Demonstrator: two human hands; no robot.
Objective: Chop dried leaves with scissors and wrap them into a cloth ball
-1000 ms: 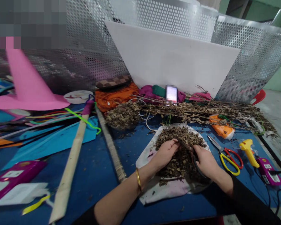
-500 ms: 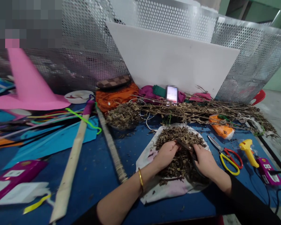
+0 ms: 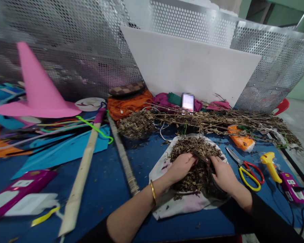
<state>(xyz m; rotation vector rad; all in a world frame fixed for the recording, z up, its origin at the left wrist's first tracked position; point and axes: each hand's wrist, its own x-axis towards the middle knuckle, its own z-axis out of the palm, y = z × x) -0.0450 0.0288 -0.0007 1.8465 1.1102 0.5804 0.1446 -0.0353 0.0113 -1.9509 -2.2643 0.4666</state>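
A heap of crumbled dried leaves [image 3: 184, 145] lies on a stained white cloth [image 3: 167, 210] in front of me. Over the heap, my right hand [image 3: 224, 173] is closed around dark scissors [image 3: 202, 156], whose blades point left. My left hand [image 3: 181, 167], with a gold bangle at the wrist, is closed in a pinch beside the blade tips. What lies between its fingertips is too small and dark to make out, perhaps bits of the dried plant. Red-and-yellow-handled scissors [image 3: 245, 170] rest to the right of the cloth.
Dried stalks [image 3: 218, 119] stretch along the back below a white board [image 3: 192, 67]. Right: yellow glue gun [image 3: 270, 165], purple power strip [image 3: 292, 187], cords. Left: peeled wooden stick [image 3: 81, 179], wrapped stick [image 3: 124, 158], pink cone hat [image 3: 39, 84], another purple power strip [image 3: 22, 189].
My view has shifted slightly, so everything sits a little further right. Both hands stay over the leaf heap, and the dark scissors' blades have tilted slightly.
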